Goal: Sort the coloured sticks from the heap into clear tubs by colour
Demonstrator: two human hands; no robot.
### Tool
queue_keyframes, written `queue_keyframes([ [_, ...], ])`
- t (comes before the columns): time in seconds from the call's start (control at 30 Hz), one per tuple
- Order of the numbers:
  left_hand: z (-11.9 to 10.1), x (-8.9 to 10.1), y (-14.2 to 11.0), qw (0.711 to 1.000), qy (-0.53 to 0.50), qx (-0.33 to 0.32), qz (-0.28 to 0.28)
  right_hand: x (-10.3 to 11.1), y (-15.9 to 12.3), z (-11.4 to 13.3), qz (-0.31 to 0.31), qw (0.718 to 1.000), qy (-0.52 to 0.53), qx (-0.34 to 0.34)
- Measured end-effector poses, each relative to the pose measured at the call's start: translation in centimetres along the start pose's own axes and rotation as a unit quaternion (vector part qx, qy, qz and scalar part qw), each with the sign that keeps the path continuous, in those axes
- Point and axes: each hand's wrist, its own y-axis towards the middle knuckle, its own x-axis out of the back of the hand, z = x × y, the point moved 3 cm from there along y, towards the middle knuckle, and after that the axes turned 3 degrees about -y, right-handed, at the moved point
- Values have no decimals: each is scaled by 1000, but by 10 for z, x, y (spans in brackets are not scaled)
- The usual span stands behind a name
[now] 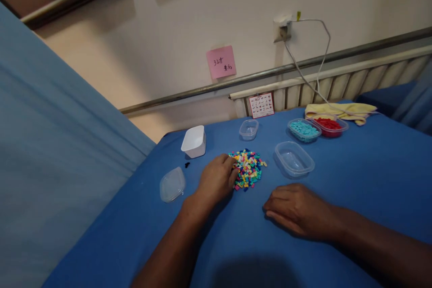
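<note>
A pile of small multicoloured plastic pieces (249, 168) lies on the blue cloth. My left hand (218, 176) reaches over the pile's left edge, fingers bent down against it; whatever they pinch is hidden. To the right and nearer me, my right hand (299, 209) rests on the cloth, fingers curled together, and anything inside them cannot be seen. An empty clear container (294, 159) stands just beyond my right hand. Behind the pile is a smaller clear container (249, 130). A clear lid (172, 184) lies left of my left hand.
A white tub (194, 142) stands at the back left, with a small black item (187, 164) nearby. At the back right are tubs of turquoise pieces (304, 129) and red pieces (328, 125), before a yellow cloth (337, 111). A white cable (305, 80) hangs from the wall socket.
</note>
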Motion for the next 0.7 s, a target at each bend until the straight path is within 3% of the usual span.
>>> queue_keyframes([
  [0.07,1,-17,10,999,-39,-3,-25,1,0,-1,-1,1000,4,2],
  [0.17,-4,-45,21,998,-64,9,-2,2,0,0,-8,1000,2,6],
  [0.23,-9,-55,24,999,-46,3,-11,4,0,1,-15,1000,-5,13],
  [0.4,-13,-54,27,1000,-25,-2,-6,21,-5,-2,-92,992,-78,25],
  [0.53,-11,-51,23,999,-31,-9,3,46,-18,-24,-172,965,-192,-53],
  [0.7,-22,-50,11,997,-28,-72,15,53,-31,-53,-92,948,-258,-162],
])
